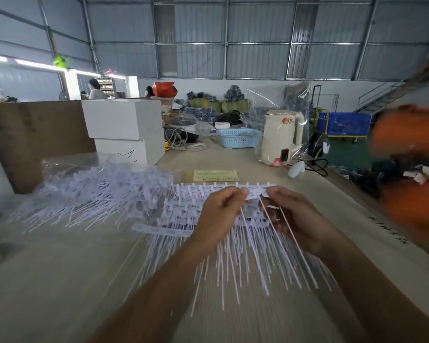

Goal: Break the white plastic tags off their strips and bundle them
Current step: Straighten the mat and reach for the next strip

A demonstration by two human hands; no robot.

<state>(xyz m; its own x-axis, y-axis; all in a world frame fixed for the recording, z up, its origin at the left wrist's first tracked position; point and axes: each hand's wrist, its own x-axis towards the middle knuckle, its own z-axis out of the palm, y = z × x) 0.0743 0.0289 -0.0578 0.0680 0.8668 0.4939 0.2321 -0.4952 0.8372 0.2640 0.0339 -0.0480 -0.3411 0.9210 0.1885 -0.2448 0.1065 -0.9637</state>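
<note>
A stack of white plastic tag strips lies on the table in front of me, long thin tails pointing toward me. My left hand pinches the top strip near its right end between thumb and fingers. My right hand pinches the strip's right end right beside it, with a few loose tag tails running down through its fingers. A big loose heap of white tags sits to the left.
Two stacked white boxes and a brown cardboard sheet stand at the back left. A blue basket, a bagged white kettle and a yellow paper lie beyond the strips. Blurred orange objects crowd the right edge.
</note>
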